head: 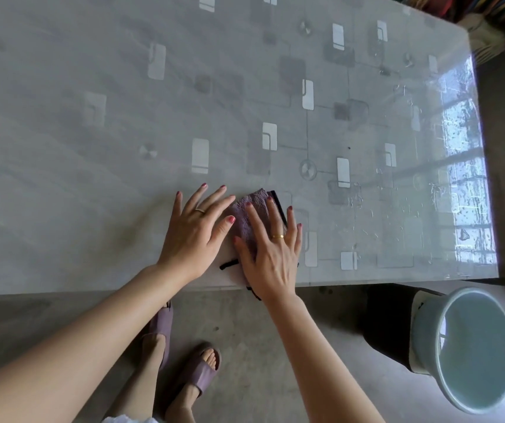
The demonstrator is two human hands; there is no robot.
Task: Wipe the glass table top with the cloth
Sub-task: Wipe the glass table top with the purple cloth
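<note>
The glass table top (98, 209) is pale grey with white and dark grey rectangles. On it lies a mauve, black-edged cloth (252, 206); beside it stands a pale blue-green bucket (428, 328).

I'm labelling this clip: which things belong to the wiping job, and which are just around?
Job: purple cloth, glass table top, right hand flat on the cloth, left hand beside it.
Around: bucket on the floor, colourful fabric.

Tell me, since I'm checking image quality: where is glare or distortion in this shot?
Head view: window glare washes out the glass table top at its right end; wide-angle bend curves the table's edges; the cloth, both hands and the bucket on the floor look sharp; the far left surface looks hazy.
</note>
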